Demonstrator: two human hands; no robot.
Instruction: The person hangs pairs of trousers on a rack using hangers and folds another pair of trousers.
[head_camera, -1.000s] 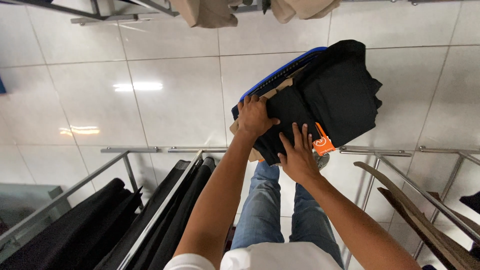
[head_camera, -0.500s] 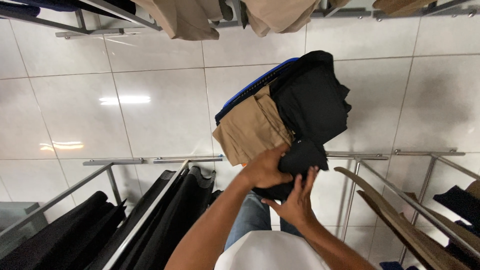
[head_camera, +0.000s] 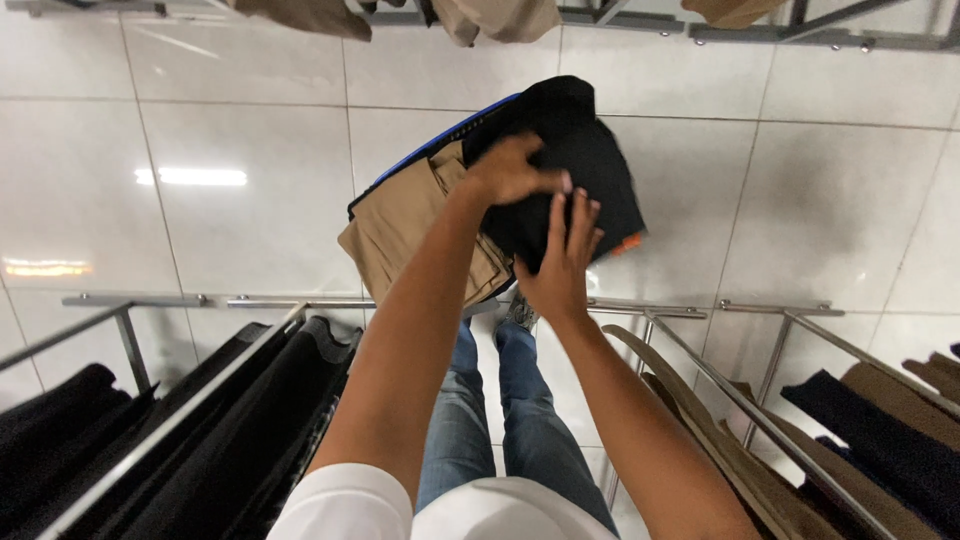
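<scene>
Hands work over a pile of folded clothes held above a pale tiled floor (head_camera: 200, 120). The left hand (head_camera: 512, 172) lies on top of a black garment (head_camera: 590, 180), fingers curled down over the cloth and gripping it near its upper left part. The right hand (head_camera: 560, 262) is just below, palm against the lower edge of the same black garment, fingers spread and pointing up, the fingertips nearly meeting the left hand's. Beside the black garment, to the left and partly under the left forearm, sits a folded tan garment (head_camera: 400, 235), touching the black one. A blue edge (head_camera: 445, 135) runs along the upper left side of the pile (whether it is a bag, a bin or a board cannot be told). A small orange tag (head_camera: 627, 243) shows at the lower right corner of the black garment.

Below the pile the person's blue jeans (head_camera: 480, 420) and one shoe (head_camera: 520, 312) are visible. A metal rack (head_camera: 170, 420) with dark clothes (head_camera: 250, 430) stands on the left; another rack on the right (head_camera: 760, 420) carries brown and navy clothes (head_camera: 880, 430). Tan clothes (head_camera: 500, 18) hang from a rail at the top edge.
</scene>
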